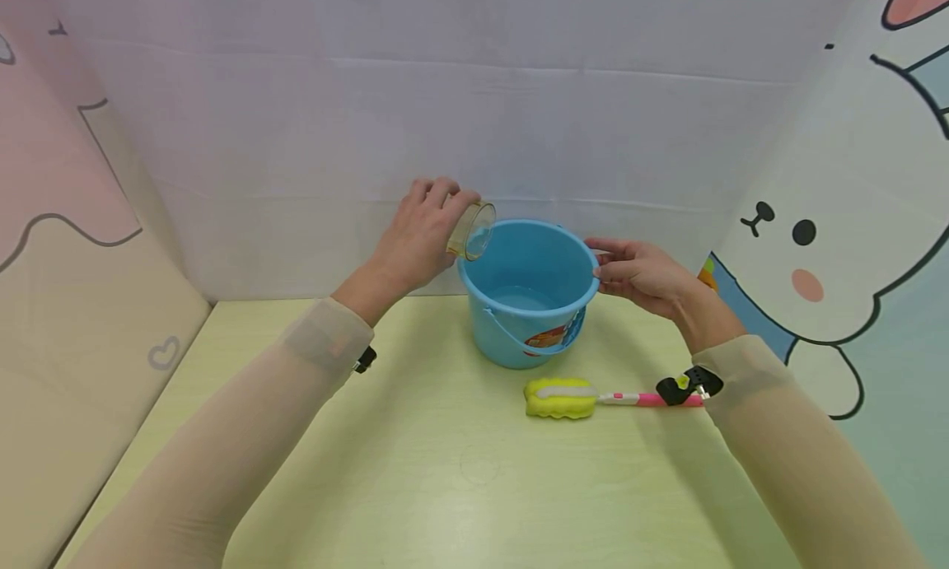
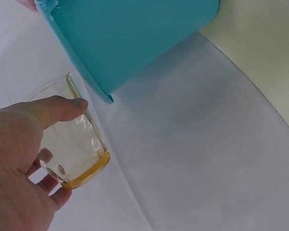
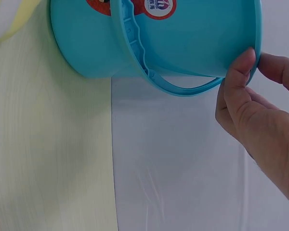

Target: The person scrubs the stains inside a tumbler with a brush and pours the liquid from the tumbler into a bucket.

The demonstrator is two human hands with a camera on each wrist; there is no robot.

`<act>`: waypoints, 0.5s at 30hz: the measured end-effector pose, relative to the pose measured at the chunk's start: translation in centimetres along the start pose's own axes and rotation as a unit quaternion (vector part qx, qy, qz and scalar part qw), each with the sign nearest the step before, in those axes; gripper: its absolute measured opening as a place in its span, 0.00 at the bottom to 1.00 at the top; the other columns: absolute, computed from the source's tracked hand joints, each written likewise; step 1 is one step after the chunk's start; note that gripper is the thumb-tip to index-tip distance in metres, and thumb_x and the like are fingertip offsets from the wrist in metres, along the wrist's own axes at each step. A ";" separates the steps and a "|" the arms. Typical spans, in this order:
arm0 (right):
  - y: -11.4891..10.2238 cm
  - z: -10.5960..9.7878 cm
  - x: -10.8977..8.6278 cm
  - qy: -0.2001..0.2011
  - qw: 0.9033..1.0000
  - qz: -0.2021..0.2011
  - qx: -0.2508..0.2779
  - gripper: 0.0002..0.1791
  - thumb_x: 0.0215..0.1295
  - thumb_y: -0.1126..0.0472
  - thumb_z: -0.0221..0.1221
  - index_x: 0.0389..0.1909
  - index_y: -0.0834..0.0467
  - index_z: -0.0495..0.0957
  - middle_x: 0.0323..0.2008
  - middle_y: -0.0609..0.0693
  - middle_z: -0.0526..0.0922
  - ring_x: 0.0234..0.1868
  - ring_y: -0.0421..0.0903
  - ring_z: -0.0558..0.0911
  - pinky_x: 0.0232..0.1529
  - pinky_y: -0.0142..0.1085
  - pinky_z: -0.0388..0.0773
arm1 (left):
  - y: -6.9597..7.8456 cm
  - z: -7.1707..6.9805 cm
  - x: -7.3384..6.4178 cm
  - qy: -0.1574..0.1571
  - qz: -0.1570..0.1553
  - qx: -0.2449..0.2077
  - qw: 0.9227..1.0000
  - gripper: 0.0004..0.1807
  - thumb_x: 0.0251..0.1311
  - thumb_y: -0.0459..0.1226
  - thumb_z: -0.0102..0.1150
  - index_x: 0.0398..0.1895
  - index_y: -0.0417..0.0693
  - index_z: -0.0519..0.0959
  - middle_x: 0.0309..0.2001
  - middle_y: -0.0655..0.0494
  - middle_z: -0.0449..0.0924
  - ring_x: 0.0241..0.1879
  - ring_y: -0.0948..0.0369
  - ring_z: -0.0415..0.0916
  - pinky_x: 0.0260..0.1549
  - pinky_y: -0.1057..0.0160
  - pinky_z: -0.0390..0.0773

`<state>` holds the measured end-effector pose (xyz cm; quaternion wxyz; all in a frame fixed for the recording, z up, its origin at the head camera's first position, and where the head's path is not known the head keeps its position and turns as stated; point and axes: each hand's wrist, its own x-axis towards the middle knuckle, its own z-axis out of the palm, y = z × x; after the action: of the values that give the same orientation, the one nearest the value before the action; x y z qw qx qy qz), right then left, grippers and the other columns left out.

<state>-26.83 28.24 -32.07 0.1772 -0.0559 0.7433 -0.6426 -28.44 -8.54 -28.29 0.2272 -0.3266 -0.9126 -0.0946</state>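
Note:
A blue plastic bucket (image 1: 530, 289) stands upright at the back of the table, its handle hanging down over a red label on the front. My left hand (image 1: 421, 233) grips a clear glass cup (image 1: 473, 230) with an amber-tinted base (image 2: 89, 174). The cup is tipped, its mouth facing right at the bucket's left rim. On the other side, my right hand (image 1: 641, 277) pinches the bucket's right rim between thumb and fingers (image 3: 241, 79). Whether the bucket holds any liquid, I cannot tell.
In front of the bucket lies a sponge brush with a yellow-green head (image 1: 559, 398) and a pink-and-white handle (image 1: 648, 399), partly hidden by the right wrist's camera mount. White cloth (image 1: 311, 141) hangs behind the table (image 1: 415, 470); printed panels stand at both sides.

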 end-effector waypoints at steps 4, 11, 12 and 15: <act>0.0 0.0 0.0 0.001 1.000 0.001 -0.001 0.38 0.80 0.69 0.56 0.85 0.60 0.53 0.66 0.61 0.71 0.58 0.52 0.80 0.65 0.45 0.78 | 0.0 0.0 0.0 0.002 0.005 0.000 1.000 0.44 0.51 0.29 0.82 0.72 0.49 0.71 0.64 0.42 0.70 0.65 0.41 0.63 0.61 0.44 0.73; 0.0 0.1 0.0 -0.003 1.000 -0.002 0.001 0.38 0.80 0.69 0.55 0.85 0.60 0.52 0.69 0.62 0.69 0.56 0.50 0.81 0.56 0.37 0.83 | 0.1 0.0 0.0 0.002 0.010 0.004 1.000 0.44 0.51 0.29 0.82 0.72 0.49 0.71 0.64 0.42 0.70 0.65 0.41 0.62 0.61 0.44 0.73; 0.0 0.1 0.0 -0.003 1.000 -0.002 0.001 0.38 0.80 0.69 0.55 0.85 0.60 0.52 0.69 0.63 0.69 0.56 0.50 0.81 0.55 0.36 0.83 | 0.1 0.0 0.0 0.002 0.011 0.005 1.000 0.44 0.51 0.29 0.82 0.72 0.49 0.71 0.64 0.42 0.70 0.65 0.41 0.63 0.61 0.44 0.74; -0.1 0.1 0.0 -0.004 1.000 -0.002 0.000 0.38 0.80 0.69 0.55 0.85 0.60 0.52 0.71 0.64 0.68 0.56 0.50 0.82 0.55 0.36 0.83 | 0.1 0.1 0.1 0.004 0.015 0.006 1.000 0.43 0.52 0.28 0.81 0.72 0.49 0.71 0.64 0.42 0.70 0.65 0.41 0.63 0.60 0.44 0.74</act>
<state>-26.78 28.11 -32.03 0.1789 -0.0593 0.7423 -0.6430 -28.47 -8.41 -28.32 0.2345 -0.3381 -0.9073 -0.0867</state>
